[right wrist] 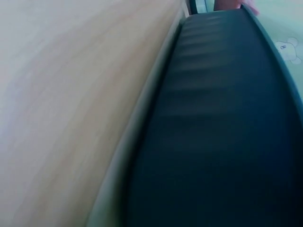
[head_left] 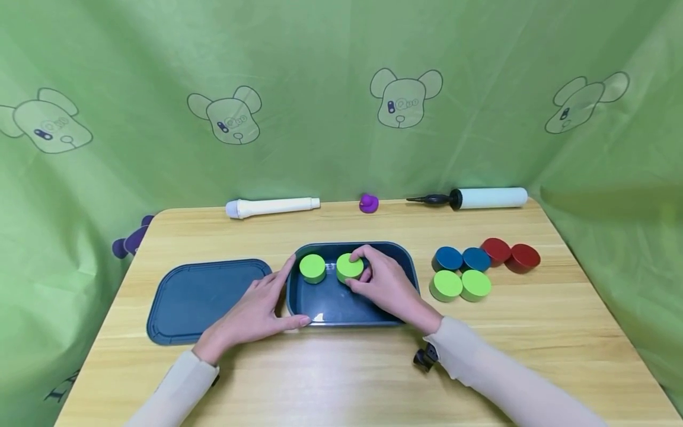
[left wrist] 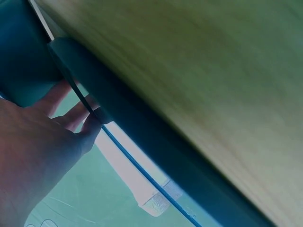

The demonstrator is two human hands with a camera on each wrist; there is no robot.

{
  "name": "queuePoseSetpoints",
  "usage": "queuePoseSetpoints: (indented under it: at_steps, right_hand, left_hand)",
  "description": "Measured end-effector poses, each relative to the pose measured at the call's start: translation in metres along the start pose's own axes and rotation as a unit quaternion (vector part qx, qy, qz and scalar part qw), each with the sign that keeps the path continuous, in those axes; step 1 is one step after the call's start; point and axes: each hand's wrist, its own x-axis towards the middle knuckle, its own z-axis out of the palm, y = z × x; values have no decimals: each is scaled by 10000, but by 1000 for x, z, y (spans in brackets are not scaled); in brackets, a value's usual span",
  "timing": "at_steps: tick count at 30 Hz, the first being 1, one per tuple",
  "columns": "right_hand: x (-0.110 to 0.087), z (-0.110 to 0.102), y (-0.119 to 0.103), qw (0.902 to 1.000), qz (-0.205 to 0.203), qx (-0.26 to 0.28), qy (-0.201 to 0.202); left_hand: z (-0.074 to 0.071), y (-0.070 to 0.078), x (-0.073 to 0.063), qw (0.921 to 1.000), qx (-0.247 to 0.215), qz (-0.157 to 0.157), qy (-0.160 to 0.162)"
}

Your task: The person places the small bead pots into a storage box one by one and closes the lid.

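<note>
A deep dark-blue tray (head_left: 331, 305) stands mid-table with a green round block (head_left: 312, 267) in its left part. My right hand (head_left: 388, 283) reaches over the tray's near wall and pinches a second green round block (head_left: 348, 267) between thumb and fingers, inside the tray. My left hand (head_left: 255, 311) spreads along the tray's left side, fingers extended at the left wall and thumb at the near left corner. In the left wrist view, the left hand (left wrist: 42, 142) has fingertips against a blue rim. The right wrist view shows mostly the tray's outer wall (right wrist: 208, 118).
Left lies a flat blue lid (head_left: 205, 302), partly under my left hand. Right of the tray sit two green blocks (head_left: 446, 286), two blue blocks (head_left: 447, 258) and two red blocks (head_left: 496, 251). A white microphone (head_left: 274, 206), purple duck (head_left: 369, 203) and hand pump (head_left: 491, 198) line the back edge.
</note>
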Motion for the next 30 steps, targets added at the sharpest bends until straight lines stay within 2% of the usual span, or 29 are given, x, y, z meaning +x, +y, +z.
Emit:
queuePoseSetpoints:
  at_steps: [9,16,30]
  right_hand:
    - [8,14,-8,9997,163,-147,-48]
    - [15,24,-12,9999,120,-78,-55]
    - [13,22,-13,9991,374,150,-106]
  left_hand:
    - [-2,0,0,9999,53,-56,-64]
    - [-7,0,-4,9999,95,-90,-50]
    - [-2,0,-1,10000,7,-63,-61]
